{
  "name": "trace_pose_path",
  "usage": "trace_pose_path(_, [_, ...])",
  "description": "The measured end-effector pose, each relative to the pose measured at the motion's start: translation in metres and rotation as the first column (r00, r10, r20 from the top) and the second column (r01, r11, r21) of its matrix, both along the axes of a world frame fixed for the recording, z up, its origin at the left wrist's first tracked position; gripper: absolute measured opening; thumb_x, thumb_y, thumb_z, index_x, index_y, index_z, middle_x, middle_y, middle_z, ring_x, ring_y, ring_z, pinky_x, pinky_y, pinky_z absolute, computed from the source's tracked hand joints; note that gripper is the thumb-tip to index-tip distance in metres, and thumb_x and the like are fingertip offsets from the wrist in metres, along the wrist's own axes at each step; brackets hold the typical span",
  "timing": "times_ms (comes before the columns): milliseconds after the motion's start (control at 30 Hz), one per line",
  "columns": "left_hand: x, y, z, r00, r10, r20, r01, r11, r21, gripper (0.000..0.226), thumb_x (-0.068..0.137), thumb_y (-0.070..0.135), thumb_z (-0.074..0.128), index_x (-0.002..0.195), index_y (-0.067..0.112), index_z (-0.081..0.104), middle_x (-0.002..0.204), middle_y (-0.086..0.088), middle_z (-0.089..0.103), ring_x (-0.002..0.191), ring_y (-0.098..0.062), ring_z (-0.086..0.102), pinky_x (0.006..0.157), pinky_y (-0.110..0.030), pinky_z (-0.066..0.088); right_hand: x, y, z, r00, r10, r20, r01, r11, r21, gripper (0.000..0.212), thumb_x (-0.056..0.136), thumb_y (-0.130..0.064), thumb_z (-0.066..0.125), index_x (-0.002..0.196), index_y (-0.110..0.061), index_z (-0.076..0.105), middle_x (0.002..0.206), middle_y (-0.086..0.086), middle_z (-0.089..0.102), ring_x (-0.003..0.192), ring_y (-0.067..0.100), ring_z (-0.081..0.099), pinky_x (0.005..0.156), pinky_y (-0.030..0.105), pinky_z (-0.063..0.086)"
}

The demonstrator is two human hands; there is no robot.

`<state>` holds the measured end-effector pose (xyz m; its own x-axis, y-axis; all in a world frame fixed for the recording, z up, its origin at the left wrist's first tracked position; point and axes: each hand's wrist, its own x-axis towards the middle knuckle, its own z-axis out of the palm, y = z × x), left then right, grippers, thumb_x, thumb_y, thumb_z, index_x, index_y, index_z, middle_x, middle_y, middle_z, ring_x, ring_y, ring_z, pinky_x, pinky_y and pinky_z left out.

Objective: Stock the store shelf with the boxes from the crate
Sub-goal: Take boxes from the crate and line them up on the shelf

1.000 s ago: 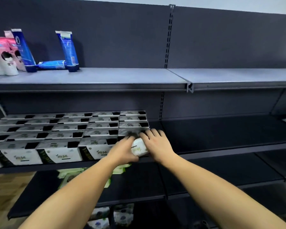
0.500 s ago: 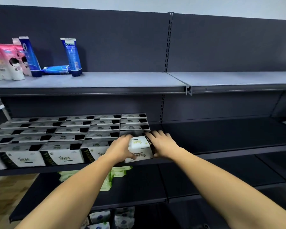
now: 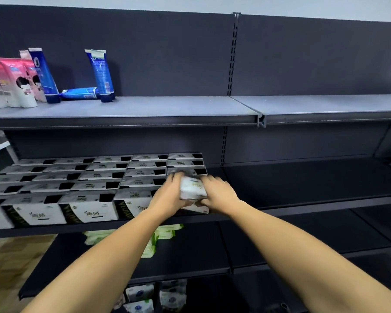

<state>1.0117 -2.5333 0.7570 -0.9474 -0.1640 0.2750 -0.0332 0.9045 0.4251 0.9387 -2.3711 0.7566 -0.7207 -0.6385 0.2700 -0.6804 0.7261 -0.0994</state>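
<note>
The white box [image 3: 192, 189] has tipped up and back from the shelf's front edge since half a second ago and now sits just right of centre frame, at the right end of the stocked rows [image 3: 88, 210] on the middle shelf [image 3: 303, 184], left hand [image 3: 167, 197] and right hand [image 3: 220, 195] clasping its sides.

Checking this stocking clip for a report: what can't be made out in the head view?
Head view:
Box between left hand and right hand: motion blur, print unreadable.
Crate: outside the frame.
Front box behind left hand: label partly hidden.
Bottom packs: dark, cut by the edge.
</note>
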Motion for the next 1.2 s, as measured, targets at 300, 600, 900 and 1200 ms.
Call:
trace_pose_path(300, [-0.006, 0.001, -0.006, 0.988, 0.129, -0.090, -0.116, 0.984, 0.132, 0.075, 0.089, 0.053, 0.062, 0.144, 0.010, 0.034, 0.139, -0.012, 0.047, 0.122, -0.029, 0.052, 0.086, -0.036, 0.047, 0.006, -0.012, -0.001, 0.852, -0.026, 0.523, 0.351, 0.770, -0.532, 0.054, 0.094, -0.050, 0.057, 0.119, -0.002, 0.053, 0.116, 0.012, 0.062, 0.105, 0.027, 0.060, 0.074, 0.029, 0.043])
trace_pose_path(600, [-0.008, -0.009, -0.001, 0.999, 0.013, -0.036, -0.009, 0.995, 0.102, 0.075, 0.081, 0.036, 0.078, 0.143, 0.017, 0.040, 0.138, -0.006, 0.049, 0.126, -0.025, 0.049, 0.101, -0.033, 0.042, 0.002, -0.003, 0.003, 0.961, -0.274, -0.029, 0.237, 0.876, -0.421, 0.110, 0.076, -0.031, 0.080, 0.156, -0.022, 0.006, 0.161, 0.011, 0.016, 0.146, 0.035, 0.019, 0.115, 0.052, 0.027])
trace_pose_path(900, [-0.011, 0.001, 0.004, 0.989, -0.111, -0.099, 0.125, 0.981, 0.147, 0.085, 0.069, 0.023, 0.088, 0.140, 0.021, 0.043, 0.139, 0.004, 0.050, 0.130, -0.014, 0.045, 0.107, -0.029, 0.038, 0.000, -0.013, -0.005, 0.959, 0.032, -0.283, -0.021, 0.999, 0.042, 0.077, 0.057, -0.028, 0.090, 0.125, -0.017, 0.057, 0.109, 0.003, 0.062, 0.097, 0.027, 0.062, 0.079, 0.041, 0.048])
trace_pose_path(1200, [0.011, -0.027, -0.004, 0.987, 0.161, 0.020, -0.149, 0.951, -0.272, 0.095, 0.065, 0.050, 0.084, 0.142, 0.020, 0.037, 0.138, -0.003, 0.043, 0.132, -0.024, 0.040, 0.106, -0.042, 0.035, 0.009, -0.027, -0.024, 0.991, -0.004, -0.137, 0.010, 0.999, 0.049, 0.061, 0.074, -0.020, 0.080, 0.127, -0.016, 0.050, 0.120, 0.005, 0.058, 0.113, 0.030, 0.054, 0.085, 0.042, 0.044])
